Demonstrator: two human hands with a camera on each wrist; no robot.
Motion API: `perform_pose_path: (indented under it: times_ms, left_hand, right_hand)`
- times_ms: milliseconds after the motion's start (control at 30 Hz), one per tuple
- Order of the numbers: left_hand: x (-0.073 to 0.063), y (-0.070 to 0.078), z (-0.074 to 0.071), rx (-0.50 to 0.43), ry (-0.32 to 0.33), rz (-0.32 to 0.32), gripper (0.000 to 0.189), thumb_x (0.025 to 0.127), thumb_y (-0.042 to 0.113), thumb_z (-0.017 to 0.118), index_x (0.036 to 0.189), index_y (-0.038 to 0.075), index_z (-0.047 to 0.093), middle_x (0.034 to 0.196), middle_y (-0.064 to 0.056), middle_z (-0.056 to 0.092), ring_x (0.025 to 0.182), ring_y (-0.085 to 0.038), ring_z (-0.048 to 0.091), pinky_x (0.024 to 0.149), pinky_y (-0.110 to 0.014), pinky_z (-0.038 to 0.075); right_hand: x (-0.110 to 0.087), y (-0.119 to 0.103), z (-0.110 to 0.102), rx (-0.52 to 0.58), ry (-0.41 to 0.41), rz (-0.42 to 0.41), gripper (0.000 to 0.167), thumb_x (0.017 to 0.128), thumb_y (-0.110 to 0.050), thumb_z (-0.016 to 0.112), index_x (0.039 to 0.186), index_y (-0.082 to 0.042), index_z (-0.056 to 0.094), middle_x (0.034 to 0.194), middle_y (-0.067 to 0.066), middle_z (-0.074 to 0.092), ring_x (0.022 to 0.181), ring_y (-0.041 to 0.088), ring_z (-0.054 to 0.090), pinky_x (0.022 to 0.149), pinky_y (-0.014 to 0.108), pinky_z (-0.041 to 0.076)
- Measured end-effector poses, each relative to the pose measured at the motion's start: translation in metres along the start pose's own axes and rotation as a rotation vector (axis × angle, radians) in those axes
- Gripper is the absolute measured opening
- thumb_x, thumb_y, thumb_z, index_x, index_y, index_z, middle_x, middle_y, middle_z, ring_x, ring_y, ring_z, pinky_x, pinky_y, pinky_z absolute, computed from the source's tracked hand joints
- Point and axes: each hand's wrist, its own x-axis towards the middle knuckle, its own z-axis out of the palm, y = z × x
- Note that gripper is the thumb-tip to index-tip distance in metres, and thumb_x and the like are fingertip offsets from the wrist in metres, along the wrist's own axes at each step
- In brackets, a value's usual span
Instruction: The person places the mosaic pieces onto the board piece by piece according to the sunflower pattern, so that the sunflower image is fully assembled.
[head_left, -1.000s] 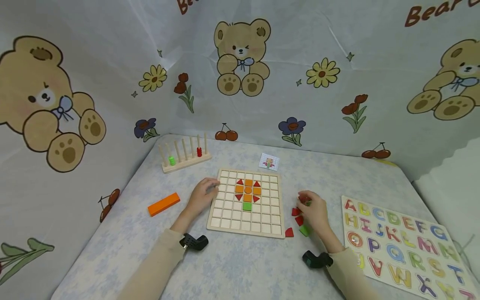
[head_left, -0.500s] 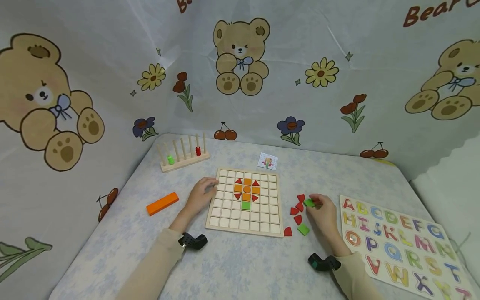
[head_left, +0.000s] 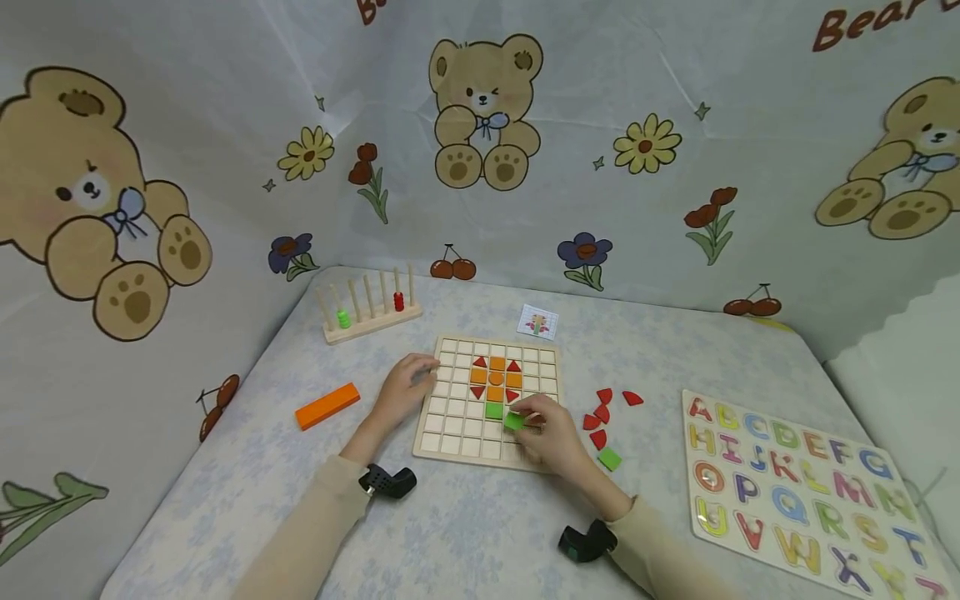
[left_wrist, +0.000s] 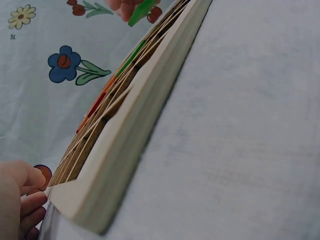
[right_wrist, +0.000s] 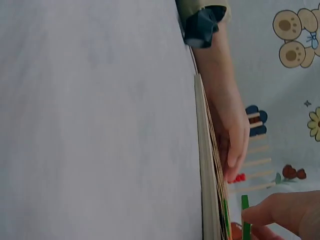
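Board [head_left: 453,427] on the table [head_left: 450,533] has the right hand [head_left: 555,435] over its near right part, pinching a green tile [head_left: 513,421] just above its surface, right of its seated green square [head_left: 493,410], while the relaxed left hand [head_left: 401,393] touches its left edge, farther from that tile.

Along the table [head_left: 465,533] edges
At far left corner, a peg rack [head_left: 373,325]; at left, an orange block [head_left: 327,407]; at right, an alphabet board [head_left: 810,493].
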Motion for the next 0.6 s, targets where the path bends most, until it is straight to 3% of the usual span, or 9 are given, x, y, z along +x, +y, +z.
perform_pose_path:
  times_ms: [100, 233, 600]
  left_hand:
    - [0.000, -0.001, 0.000, 0.000, -0.001, 0.005, 0.032, 0.101, 0.020, 0.056, 0.130, 0.008, 0.064, 0.139, -0.011, 0.055, 0.130, -0.030, 0.052, 0.111, -0.053, 0.041]
    - [0.001, -0.001, 0.001, 0.001, -0.004, 0.014, 0.033, 0.101, 0.020, 0.056, 0.130, 0.007, 0.063, 0.139, -0.011, 0.055, 0.129, -0.030, 0.053, 0.109, -0.053, 0.042]
    - [0.001, -0.001, 0.001, 0.008, -0.001, 0.002, 0.031, 0.101, 0.021, 0.057, 0.129, 0.009, 0.064, 0.137, -0.010, 0.057, 0.128, -0.029, 0.053, 0.110, -0.052, 0.041]
  right_hand:
    - [0.004, -0.007, 0.017, -0.001, -0.053, -0.059, 0.030, 0.077, 0.015, 0.067, 0.104, 0.001, 0.071, 0.099, 0.012, 0.068, 0.092, 0.028, 0.064, 0.080, 0.030, 0.056]
    - [0.006, -0.009, 0.025, -0.015, -0.059, -0.061, 0.030, 0.075, 0.014, 0.069, 0.102, 0.001, 0.071, 0.097, 0.012, 0.068, 0.089, 0.026, 0.064, 0.077, 0.025, 0.054]
    - [0.005, -0.005, 0.025, -0.004, -0.107, -0.092, 0.027, 0.079, 0.010, 0.070, 0.104, 0.001, 0.071, 0.101, 0.013, 0.069, 0.093, 0.027, 0.065, 0.083, 0.029, 0.056]
